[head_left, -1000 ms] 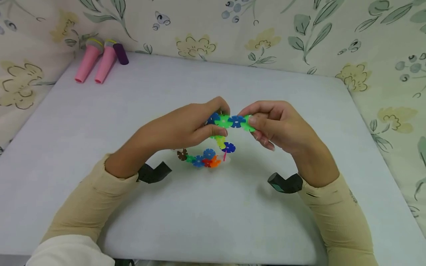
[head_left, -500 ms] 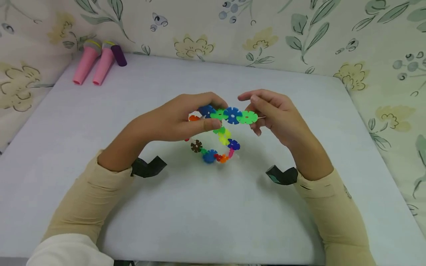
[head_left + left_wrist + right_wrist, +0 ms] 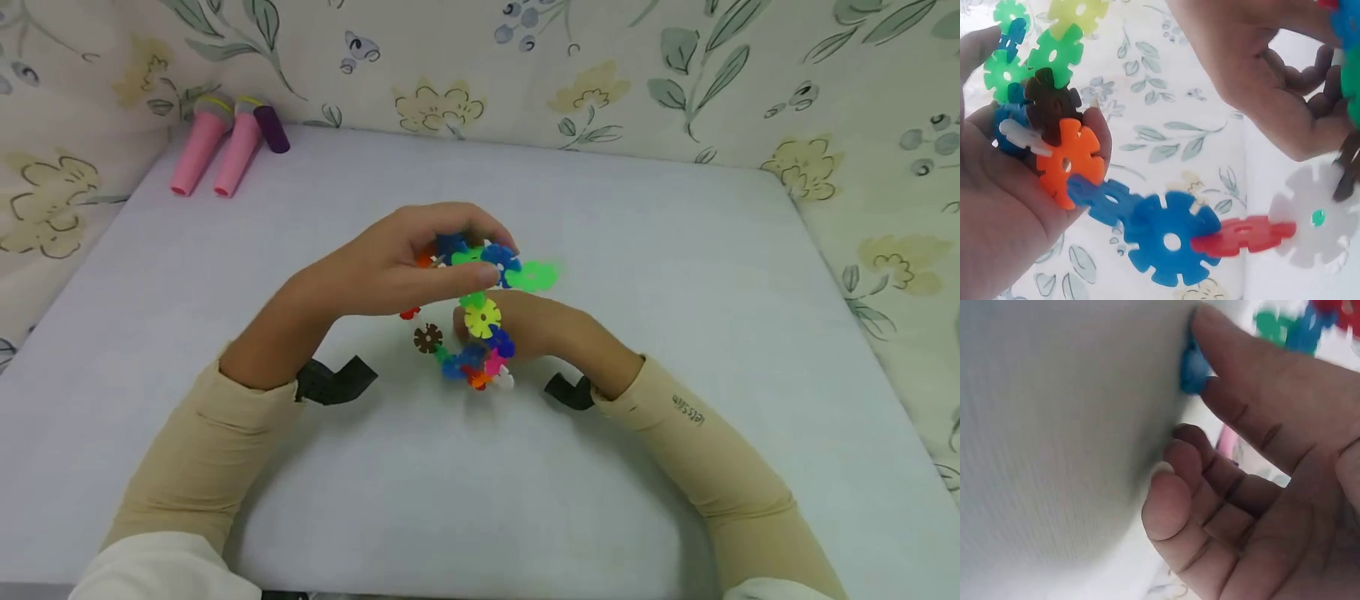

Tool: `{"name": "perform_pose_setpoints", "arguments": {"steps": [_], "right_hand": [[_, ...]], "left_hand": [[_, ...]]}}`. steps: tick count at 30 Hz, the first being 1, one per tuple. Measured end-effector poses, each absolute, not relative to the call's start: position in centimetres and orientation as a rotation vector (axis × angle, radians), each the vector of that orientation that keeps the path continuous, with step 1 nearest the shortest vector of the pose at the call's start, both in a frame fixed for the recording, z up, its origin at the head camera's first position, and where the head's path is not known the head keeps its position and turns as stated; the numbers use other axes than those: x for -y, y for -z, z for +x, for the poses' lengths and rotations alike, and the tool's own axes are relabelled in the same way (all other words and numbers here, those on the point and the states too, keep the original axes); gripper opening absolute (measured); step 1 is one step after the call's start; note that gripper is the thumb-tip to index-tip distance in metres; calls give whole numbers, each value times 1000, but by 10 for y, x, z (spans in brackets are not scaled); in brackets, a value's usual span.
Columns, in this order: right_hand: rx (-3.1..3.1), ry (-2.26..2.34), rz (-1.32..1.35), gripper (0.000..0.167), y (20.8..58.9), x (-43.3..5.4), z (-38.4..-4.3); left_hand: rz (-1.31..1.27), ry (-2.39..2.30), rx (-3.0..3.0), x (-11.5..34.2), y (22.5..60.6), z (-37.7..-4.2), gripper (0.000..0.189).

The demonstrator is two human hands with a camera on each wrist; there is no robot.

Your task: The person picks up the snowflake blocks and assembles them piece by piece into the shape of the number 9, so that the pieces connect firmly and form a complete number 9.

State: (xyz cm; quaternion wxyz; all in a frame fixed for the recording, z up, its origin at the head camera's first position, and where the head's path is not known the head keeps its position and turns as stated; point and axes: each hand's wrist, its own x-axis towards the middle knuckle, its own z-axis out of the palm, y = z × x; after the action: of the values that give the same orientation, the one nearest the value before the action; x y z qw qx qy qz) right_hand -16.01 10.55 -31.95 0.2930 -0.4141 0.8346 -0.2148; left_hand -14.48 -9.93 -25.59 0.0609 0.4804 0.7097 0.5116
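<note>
In the head view my left hand [image 3: 375, 262] grips a chain of interlocking flower-shaped plastic discs [image 3: 474, 322] between thumb and fingers. The chain hangs in a loop, and a bright green disc [image 3: 534, 276] sticks out to the right, blurred. In the left wrist view, orange, brown and green discs lie against the palm. My right hand [image 3: 536, 323] is low, partly behind the loop, its fingers mostly hidden there. In the right wrist view its fingers curl near the white table. A blue disc [image 3: 1194, 370] shows at the thumb and forefinger tips; whether they pinch it is unclear.
Two pink toy microphones [image 3: 201, 154] and a small purple cylinder [image 3: 272, 129] lie at the far left corner of the white table [image 3: 465, 500]. Floral-patterned cloth [image 3: 510, 83] stands behind the table. A black wrist mount [image 3: 333, 382] sits on each wrist.
My right hand has left the chain's green end and moved down and left, behind the hanging loop. My left hand has kept its hold throughout, moving left and slightly up from its earliest position.
</note>
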Motion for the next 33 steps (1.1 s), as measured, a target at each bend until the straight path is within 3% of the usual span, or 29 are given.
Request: {"name": "perform_pose_setpoints", "arguments": {"steps": [7, 11, 19, 33], "right_hand": [[-2310, 537, -1007, 16, 314, -118, -156], [-2432, 780, -1071, 7, 298, -137, -160], [-2604, 1498, -1350, 22, 250, -169, -141], [-2750, 1406, -1431, 26, 247, -159, -132]], "left_hand": [[1525, -1538, -2270, 94, 258, -147, 12], [1472, -1459, -2395, 94, 257, -144, 4], [1313, -1385, -2490, 95, 257, -145, 9], [1310, -1434, -2423, 95, 258, -142, 8]]}}
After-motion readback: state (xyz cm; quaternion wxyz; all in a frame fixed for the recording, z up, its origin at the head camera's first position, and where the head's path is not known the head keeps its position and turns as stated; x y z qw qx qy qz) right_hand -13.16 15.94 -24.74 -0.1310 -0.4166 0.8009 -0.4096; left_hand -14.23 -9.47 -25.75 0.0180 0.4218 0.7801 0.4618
